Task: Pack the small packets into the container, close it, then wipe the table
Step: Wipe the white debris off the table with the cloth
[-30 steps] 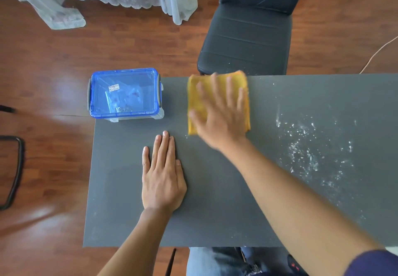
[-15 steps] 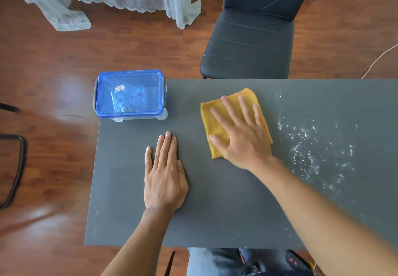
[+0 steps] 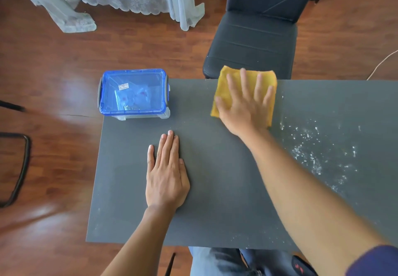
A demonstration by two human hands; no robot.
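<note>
A right hand [image 3: 247, 107], fingers spread, presses a yellow cloth [image 3: 226, 81] flat at the far edge of a dark grey tabletop [image 3: 215, 189]. The left hand [image 3: 167, 176] lies flat, fingers together. The closed blue-lidded container [image 3: 132, 91] (label unreadable) sits at the far left corner. White crumbs [image 3: 312, 146] speckle the right side; wooden floor [image 3: 43, 60] surrounds.

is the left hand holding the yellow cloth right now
No, the left hand lies flat and empty on the grey table, while the right hand presses the yellow cloth at the far edge.

bright daylight, glare on floor [image 3: 71, 94], right hand [image 3: 247, 112] motion-blurred, edges warped.
</note>
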